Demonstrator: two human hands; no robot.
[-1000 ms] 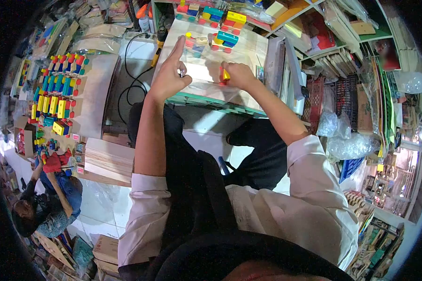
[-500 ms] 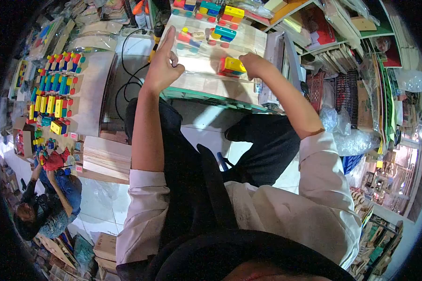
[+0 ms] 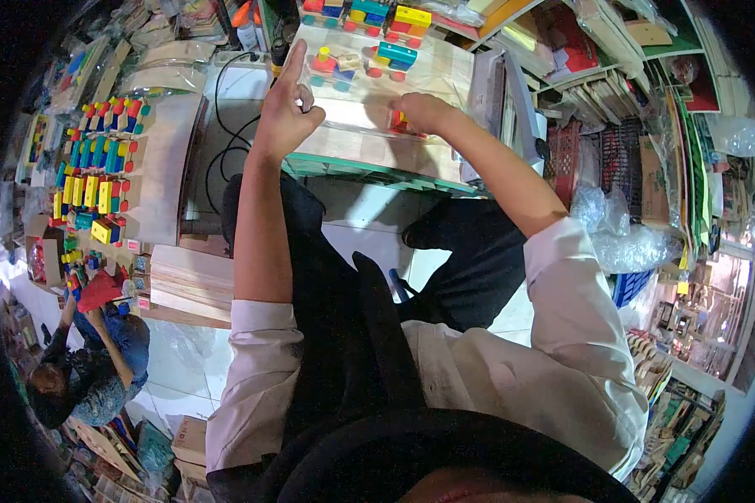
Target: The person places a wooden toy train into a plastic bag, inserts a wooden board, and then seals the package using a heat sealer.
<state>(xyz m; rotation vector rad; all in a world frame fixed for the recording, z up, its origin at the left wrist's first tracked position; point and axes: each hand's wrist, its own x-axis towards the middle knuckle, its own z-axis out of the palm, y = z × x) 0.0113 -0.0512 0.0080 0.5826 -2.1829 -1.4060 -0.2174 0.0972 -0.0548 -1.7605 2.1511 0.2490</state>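
So there are two bare hands over one pale wooden table with a green edge point(image 3: 352, 144) at the upper centre of the frame. The left hand point(image 3: 288, 119) is on the left side of it, index finger sticking up and the rest curled in toward the thumb; can't tell if something tiny is pinched in there. The right hand point(image 3: 421, 113) is bent down over one red-and-yellow block toy wagon point(image 3: 398, 122) near the middle of the tabletop, covering most of it, so I can't tell how firmly it's gripped. Farther up the table I count five more toy pieces: one red toy engine with a yellow knob point(image 3: 324, 62) and one teal-and-yellow wagon with red wheels point(image 3: 395, 56), then at the top edge one red-and-blue piece point(image 3: 322, 11), one teal-and-blue wagon point(image 3: 367, 13) and one yellow-and-red wagon point(image 3: 408, 25). Over on the left of the frame, a second brown tabletop point(image 3: 164, 159) carries three rows of similar colourful wooden toys point(image 3: 92, 151), too small and overlapped for an exact count. Below those there's one stack of thin pale boards point(image 3: 191, 281), plus one other person point(image 3: 101, 369) at lower left with one red cloth-like thing point(image 3: 101, 290).
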